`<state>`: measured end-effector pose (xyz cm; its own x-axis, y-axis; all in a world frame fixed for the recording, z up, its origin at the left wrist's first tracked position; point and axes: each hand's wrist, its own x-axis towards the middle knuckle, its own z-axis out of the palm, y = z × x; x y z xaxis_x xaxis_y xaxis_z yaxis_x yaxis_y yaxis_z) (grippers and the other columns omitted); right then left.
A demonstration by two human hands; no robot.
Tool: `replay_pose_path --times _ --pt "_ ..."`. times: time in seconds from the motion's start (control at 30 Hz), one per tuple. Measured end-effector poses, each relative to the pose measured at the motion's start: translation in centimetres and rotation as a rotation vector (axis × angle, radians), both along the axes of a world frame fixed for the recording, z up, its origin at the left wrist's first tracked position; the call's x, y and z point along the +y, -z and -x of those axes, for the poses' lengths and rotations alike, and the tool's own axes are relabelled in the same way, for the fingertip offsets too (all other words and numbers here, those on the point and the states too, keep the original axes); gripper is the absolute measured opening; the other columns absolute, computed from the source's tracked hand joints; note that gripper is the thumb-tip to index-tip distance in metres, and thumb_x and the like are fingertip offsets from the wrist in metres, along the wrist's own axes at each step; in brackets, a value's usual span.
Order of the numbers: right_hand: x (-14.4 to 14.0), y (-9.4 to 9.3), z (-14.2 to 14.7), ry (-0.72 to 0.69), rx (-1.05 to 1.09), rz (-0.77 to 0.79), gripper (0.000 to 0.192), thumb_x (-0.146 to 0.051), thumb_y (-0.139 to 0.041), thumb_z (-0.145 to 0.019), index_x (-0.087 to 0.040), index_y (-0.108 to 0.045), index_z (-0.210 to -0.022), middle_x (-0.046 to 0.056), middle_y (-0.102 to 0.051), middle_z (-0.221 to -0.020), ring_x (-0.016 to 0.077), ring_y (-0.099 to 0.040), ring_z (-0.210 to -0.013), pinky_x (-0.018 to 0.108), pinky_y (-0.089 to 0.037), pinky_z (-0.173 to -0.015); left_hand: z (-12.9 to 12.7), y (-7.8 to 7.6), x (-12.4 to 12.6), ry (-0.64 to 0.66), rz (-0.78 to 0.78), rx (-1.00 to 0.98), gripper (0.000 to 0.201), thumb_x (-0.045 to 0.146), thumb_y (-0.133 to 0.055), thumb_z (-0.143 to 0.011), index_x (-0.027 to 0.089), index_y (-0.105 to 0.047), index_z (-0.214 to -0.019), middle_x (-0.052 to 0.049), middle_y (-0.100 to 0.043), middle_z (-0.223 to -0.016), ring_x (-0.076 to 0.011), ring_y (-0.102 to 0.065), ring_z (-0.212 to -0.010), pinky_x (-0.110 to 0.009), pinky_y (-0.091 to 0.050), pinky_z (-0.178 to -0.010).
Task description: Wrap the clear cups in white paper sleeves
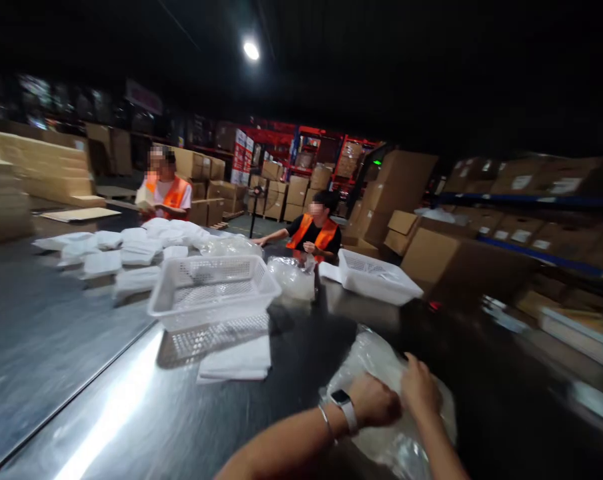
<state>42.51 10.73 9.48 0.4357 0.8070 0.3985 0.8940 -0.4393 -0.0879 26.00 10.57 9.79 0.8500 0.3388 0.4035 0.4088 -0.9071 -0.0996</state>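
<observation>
My left hand [375,401], with a watch and a bracelet on its wrist, rests on a crumpled clear plastic bag [369,357] at the near right of the metal table [71,347]. My right hand [420,387] lies beside it on the same bag, fingers curled over the plastic. The picture is blurred, so the grip itself is unclear. A flat white packet [237,361] lies just left of the bag.
A white mesh basket [212,288] stands mid-table, a second one [376,275] farther right. Several white packets [131,250] are piled at the far left. Two people in orange vests [315,233] work at the far end. Cardboard boxes [461,260] line the right side.
</observation>
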Motion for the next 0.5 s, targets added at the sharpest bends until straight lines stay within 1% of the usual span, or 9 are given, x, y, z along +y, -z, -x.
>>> replay_pose_path --times 0.03,0.07,0.1,0.13,0.2,0.27,0.33,0.4,0.5 --pt "-0.2 -0.5 0.7 -0.002 -0.021 0.024 0.045 -0.010 -0.034 -0.094 -0.012 -0.065 -0.127 0.019 -0.070 -0.118 0.0286 -0.068 -0.100 0.034 -0.048 -0.076 0.8 0.0 -0.6 0.049 -0.049 0.007 0.028 0.023 -0.055 -0.097 0.014 -0.076 -0.080 -0.011 -0.072 -0.063 -0.0196 -0.066 -0.059 -0.032 -0.046 -0.051" --pt "-0.3 -0.8 1.2 -0.001 -0.039 0.038 0.041 -0.012 -0.037 -0.097 -0.013 -0.066 -0.126 0.018 -0.070 -0.117 0.0277 -0.067 -0.102 0.033 -0.047 -0.078 1.7 0.0 -1.1 0.097 -0.111 0.002 0.022 0.014 -0.057 -0.094 0.013 -0.076 -0.081 -0.012 -0.074 -0.069 -0.0213 -0.068 -0.066 -0.034 -0.049 -0.058" --pt "-0.3 -0.8 1.6 -0.002 -0.053 0.051 0.037 -0.014 -0.040 -0.098 -0.014 -0.068 -0.123 0.016 -0.070 -0.117 0.0263 -0.066 -0.105 0.031 -0.046 -0.079 2.8 -0.1 -1.6 0.154 -0.173 -0.001 0.019 0.011 -0.060 -0.091 0.013 -0.075 -0.079 -0.012 -0.074 -0.074 -0.0232 -0.068 -0.075 -0.036 -0.051 -0.066" --pt "-0.4 -0.6 1.7 -0.005 -0.065 0.056 0.034 -0.017 -0.043 -0.099 -0.015 -0.069 -0.120 0.015 -0.070 -0.118 0.0255 -0.065 -0.107 0.030 -0.046 -0.080 3.9 -0.2 -2.1 0.215 -0.236 -0.002 0.018 0.012 -0.062 -0.091 0.014 -0.074 -0.077 -0.012 -0.074 -0.075 -0.0244 -0.068 -0.080 -0.038 -0.052 -0.072" --pt "-0.5 -0.1 1.6 -0.018 -0.079 0.052 0.030 -0.020 -0.047 -0.101 -0.016 -0.070 -0.118 0.013 -0.070 -0.119 0.0242 -0.063 -0.112 0.028 -0.044 -0.084 6.6 -0.7 -3.0 0.303 -0.358 -0.009 0.017 0.014 -0.063 -0.091 0.016 -0.074 -0.079 -0.012 -0.075 -0.081 -0.0253 -0.066 -0.087 -0.041 -0.050 -0.082" --pt "-0.6 0.5 1.4 -0.034 -0.079 0.031 0.030 -0.021 -0.048 -0.101 -0.015 -0.071 -0.119 0.013 -0.070 -0.120 0.0249 -0.061 -0.115 0.029 -0.044 -0.087 9.0 -1.5 -3.8 0.341 -0.466 -0.007 0.017 0.012 -0.061 -0.091 0.015 -0.075 -0.084 -0.014 -0.075 -0.090 -0.0264 -0.065 -0.093 -0.042 -0.047 -0.088" --pt "-0.6 0.8 1.3 -0.047 -0.068 0.003 0.029 -0.021 -0.049 -0.100 -0.014 -0.071 -0.118 0.014 -0.070 -0.122 0.0263 -0.060 -0.115 0.031 -0.044 -0.088 10.9 -2.4 -4.5 0.367 -0.555 0.012 0.017 0.010 -0.061 -0.089 0.015 -0.076 -0.086 -0.014 -0.075 -0.095 -0.0273 -0.065 -0.096 -0.042 -0.046 -0.089" --pt "-0.5 1.0 1.3 -0.060 -0.052 -0.022 0.027 -0.020 -0.051 -0.099 -0.013 -0.072 -0.115 0.014 -0.071 -0.122 0.0267 -0.060 -0.114 0.032 -0.044 -0.088 11.9 -3.2 -5.1 0.414 -0.619 0.040 0.014 0.009 -0.065 -0.087 0.016 -0.077 -0.084 -0.011 -0.075 -0.093 -0.0264 -0.065 -0.096 -0.041 -0.047 -0.090" --pt "-0.5 1.0 1.3 -0.083 -0.037 -0.049 0.025 -0.020 -0.054 -0.097 -0.014 -0.072 -0.113 0.013 -0.072 -0.121 0.0262 -0.062 -0.112 0.031 -0.045 -0.088 12.1 -3.9 -5.9 0.483 -0.722 0.074 0.015 0.008 -0.067 -0.085 0.018 -0.077 -0.083 -0.008 -0.076 -0.090 -0.0237 -0.066 -0.092 -0.039 -0.049 -0.089"
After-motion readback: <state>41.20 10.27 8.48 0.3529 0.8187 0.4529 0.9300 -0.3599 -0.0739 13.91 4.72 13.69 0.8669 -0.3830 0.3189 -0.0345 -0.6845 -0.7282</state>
